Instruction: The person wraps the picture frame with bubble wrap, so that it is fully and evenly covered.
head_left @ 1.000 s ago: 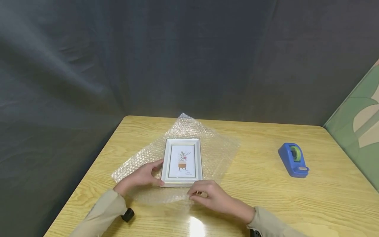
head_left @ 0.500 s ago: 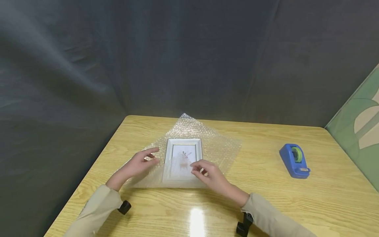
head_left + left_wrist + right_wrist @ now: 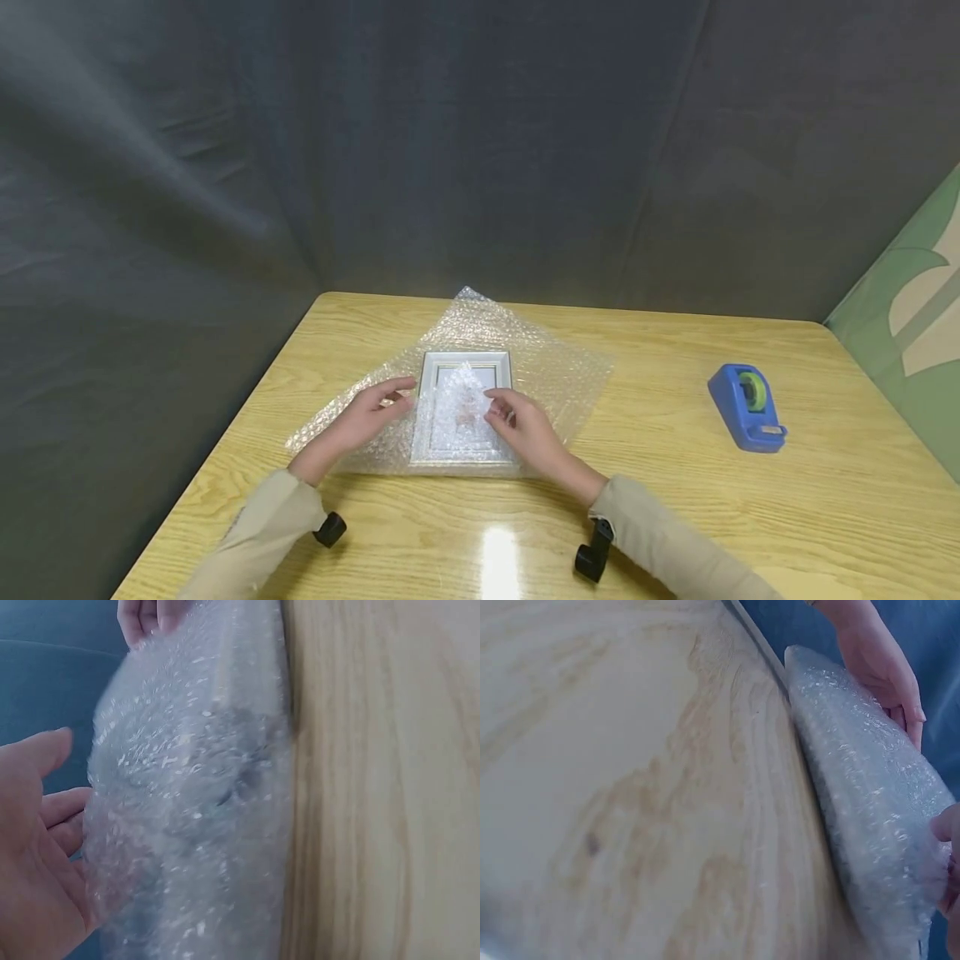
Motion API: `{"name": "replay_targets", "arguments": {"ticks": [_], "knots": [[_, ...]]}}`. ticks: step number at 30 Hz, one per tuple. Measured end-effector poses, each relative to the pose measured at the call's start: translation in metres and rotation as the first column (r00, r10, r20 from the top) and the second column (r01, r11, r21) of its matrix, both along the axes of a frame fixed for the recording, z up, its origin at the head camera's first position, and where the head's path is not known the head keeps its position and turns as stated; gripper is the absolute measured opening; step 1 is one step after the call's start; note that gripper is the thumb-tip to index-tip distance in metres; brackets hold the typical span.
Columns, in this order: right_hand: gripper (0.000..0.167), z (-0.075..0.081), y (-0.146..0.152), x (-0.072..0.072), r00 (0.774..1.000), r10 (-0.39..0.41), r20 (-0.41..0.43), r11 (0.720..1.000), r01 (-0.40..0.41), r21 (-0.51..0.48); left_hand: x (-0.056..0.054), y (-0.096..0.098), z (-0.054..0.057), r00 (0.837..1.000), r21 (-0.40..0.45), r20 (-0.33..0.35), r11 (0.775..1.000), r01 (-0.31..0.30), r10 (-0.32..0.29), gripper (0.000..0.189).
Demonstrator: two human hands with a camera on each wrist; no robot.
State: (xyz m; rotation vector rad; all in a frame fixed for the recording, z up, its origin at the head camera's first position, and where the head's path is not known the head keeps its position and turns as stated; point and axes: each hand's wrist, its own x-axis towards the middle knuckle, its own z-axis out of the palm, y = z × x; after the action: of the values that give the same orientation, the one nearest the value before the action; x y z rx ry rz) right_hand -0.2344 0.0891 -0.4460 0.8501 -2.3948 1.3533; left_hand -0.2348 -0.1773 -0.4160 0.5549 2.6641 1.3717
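Observation:
A white picture frame [image 3: 426, 442] lies on a sheet of bubble wrap [image 3: 480, 321]. One lower flap of the wrap is folded up over the frame, its pointed tip reaching the upper part of the picture. My right hand [image 3: 528, 429] pinches the flap's right edge over the frame; in the right wrist view its thumb [image 3: 946, 825] overlaps the wrap. At the frame's left side is my left hand [image 3: 367, 412], thumb and fingers apart. In the left wrist view the left hand [image 3: 37, 847] has its fingers partly behind the flap's edge.
A blue tape dispenser [image 3: 738, 412] with a green roll stands at the right of the wooden table [image 3: 637, 517]. Dark curtains [image 3: 487, 150] hang behind and to the left. A green patterned panel [image 3: 918, 333] borders the right side.
My right hand has drawn the near flap of bubble wrap up and over the frame. My left hand has left the frame's lower left corner and moved slightly up beside it.

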Motion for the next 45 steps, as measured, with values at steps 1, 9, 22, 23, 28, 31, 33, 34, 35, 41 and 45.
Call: {"name": "replay_targets", "arguments": {"ticks": [1,9,22,23,28,31,33,34,35,41,45], "knots": [[0.029,-0.001,-0.001,-0.001,1.0,-0.009,0.012,1.0,0.009,0.005,0.0,0.001,-0.001,1.0,0.0,0.005,1.0,0.0,0.0,0.049],[0.029,-0.008,-0.006,-0.008,0.997,-0.065,0.035,0.996,0.063,0.062,-0.004,0.011,-0.012,0.999,-0.062,-0.035,0.998,-0.016,0.014,0.063],[0.038,0.0,-0.012,-0.012,0.99,-0.088,0.111,0.987,0.071,0.142,-0.016,0.016,-0.029,0.998,-0.085,0.044,0.996,-0.037,0.041,0.082],[0.042,0.001,-0.011,-0.012,0.988,-0.084,0.132,0.989,0.067,0.129,-0.016,0.016,-0.03,0.998,-0.078,0.042,0.996,-0.035,0.039,0.082],[0.061,0.001,-0.002,-0.006,0.984,-0.132,0.121,0.982,0.113,0.152,-0.016,0.013,-0.03,0.995,-0.072,0.072,0.996,-0.06,0.065,0.082],[0.071,-0.003,0.001,-0.005,0.977,-0.173,0.124,0.969,0.146,0.202,-0.016,0.011,-0.027,0.992,-0.087,0.088,0.993,-0.083,0.09,0.083],[0.074,-0.004,0.002,-0.005,0.972,-0.18,0.152,0.964,0.143,0.225,-0.016,0.011,-0.026,0.992,-0.102,0.085,0.991,-0.09,0.098,0.082],[0.074,-0.005,0.003,-0.005,0.969,-0.181,0.167,0.962,0.139,0.236,-0.016,0.011,-0.026,0.992,-0.106,0.081,0.99,-0.089,0.098,0.082],[0.074,-0.005,0.003,-0.005,0.967,-0.177,0.183,0.961,0.13,0.243,-0.016,0.011,-0.025,0.993,-0.105,0.075,0.991,-0.085,0.093,0.081],[0.073,-0.002,0.01,-0.002,0.958,-0.18,0.222,0.956,0.117,0.269,-0.012,0.016,-0.022,0.993,-0.091,0.085,0.993,-0.071,0.079,0.083],[0.074,0.0,0.016,0.004,0.955,-0.193,0.228,0.951,0.125,0.282,-0.009,0.021,-0.022,0.993,-0.108,0.088,0.992,-0.068,0.077,0.085]]}}
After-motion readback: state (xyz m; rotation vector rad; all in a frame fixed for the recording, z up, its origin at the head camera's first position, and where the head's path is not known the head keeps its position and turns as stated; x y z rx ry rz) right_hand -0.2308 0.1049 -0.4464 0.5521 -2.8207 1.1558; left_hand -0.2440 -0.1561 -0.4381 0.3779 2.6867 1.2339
